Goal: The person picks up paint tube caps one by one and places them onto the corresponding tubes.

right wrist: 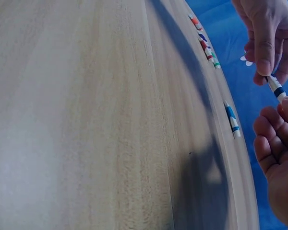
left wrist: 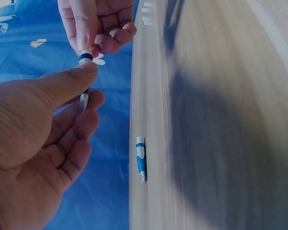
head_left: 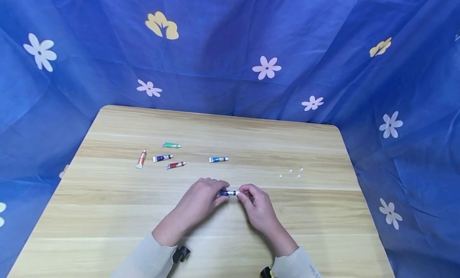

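Navy tube, held above surface.
Left hand: fingers pinching tube. Right hand: fingers pinching its white cap. Beyond: blue tube, lying flat.

A wood-grain table stretches beneath the grip, a blue tube beyond it; an orange tube, purple tube, red tube and green tube lie farther left, four small white pieces to the right.
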`<state>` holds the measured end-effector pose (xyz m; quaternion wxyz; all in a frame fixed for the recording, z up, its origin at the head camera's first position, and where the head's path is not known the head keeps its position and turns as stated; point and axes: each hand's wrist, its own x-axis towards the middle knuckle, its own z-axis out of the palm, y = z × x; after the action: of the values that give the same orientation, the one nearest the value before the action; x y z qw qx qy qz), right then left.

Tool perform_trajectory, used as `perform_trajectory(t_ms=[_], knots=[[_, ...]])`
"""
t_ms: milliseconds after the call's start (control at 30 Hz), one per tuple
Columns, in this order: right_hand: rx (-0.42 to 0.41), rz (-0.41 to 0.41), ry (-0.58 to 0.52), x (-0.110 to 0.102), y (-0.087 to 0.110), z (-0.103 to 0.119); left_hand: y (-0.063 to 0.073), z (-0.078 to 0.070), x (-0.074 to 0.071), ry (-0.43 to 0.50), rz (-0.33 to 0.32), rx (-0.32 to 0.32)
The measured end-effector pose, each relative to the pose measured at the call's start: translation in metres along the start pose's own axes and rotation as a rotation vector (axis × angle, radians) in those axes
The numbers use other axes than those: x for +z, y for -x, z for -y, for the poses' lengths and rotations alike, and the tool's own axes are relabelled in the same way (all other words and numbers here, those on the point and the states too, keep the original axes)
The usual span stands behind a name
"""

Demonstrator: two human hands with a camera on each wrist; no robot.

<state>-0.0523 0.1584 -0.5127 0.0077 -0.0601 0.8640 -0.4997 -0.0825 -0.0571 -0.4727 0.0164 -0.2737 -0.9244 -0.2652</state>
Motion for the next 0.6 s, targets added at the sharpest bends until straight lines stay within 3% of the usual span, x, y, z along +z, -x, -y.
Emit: perform_trajectory(t_ms=[300,600], knots=[[0.032,-0.019,-0.03,-0.001,-0.004,0.0,-0.003,0.008,-0.002,0.003,0.037,-0.021],[-0.07,-0.079,-0.034,-0.013,-0.008,-0.011,-0.011,0.025,0.0,-0.002,0.029,-0.023]])
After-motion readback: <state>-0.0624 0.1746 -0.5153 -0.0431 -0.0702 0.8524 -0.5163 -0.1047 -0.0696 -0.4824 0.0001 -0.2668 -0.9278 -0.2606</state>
